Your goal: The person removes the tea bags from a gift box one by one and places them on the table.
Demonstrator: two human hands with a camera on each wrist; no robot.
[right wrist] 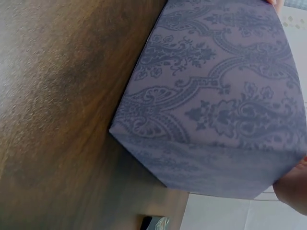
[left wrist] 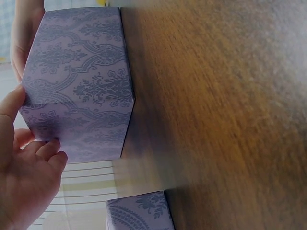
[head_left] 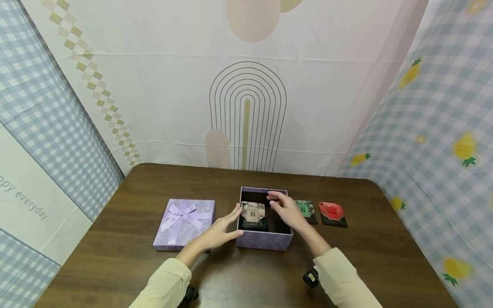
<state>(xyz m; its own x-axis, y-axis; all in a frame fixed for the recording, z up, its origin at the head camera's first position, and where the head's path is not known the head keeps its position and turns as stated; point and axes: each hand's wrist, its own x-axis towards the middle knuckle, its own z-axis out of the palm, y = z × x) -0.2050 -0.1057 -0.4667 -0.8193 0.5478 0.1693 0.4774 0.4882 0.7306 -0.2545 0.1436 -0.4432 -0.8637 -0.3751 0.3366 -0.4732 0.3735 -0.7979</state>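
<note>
A lidless lavender box [head_left: 265, 240] with a damask pattern and a black inside stands on the table. In its left part lies a dark packet [head_left: 253, 214] with a pale floral label. My left hand [head_left: 217, 232] touches the box's left side, its fingers extended near the rim and its thumb at the front corner; in the left wrist view the fingertips lie against the patterned wall. My right hand [head_left: 286, 210] is over the box's right rim, fingers bent loosely above the inside, with nothing visible in them. Just right of it lies a green-labelled packet [head_left: 306, 209], partly hidden by the hand.
A red-labelled packet [head_left: 333, 214] lies farther right on the brown wooden table [head_left: 366, 265]. Left of the box sits a lavender lid [head_left: 185, 222] with a ribbon bow. A patterned cloth [head_left: 173, 107] hangs behind the table's back edge.
</note>
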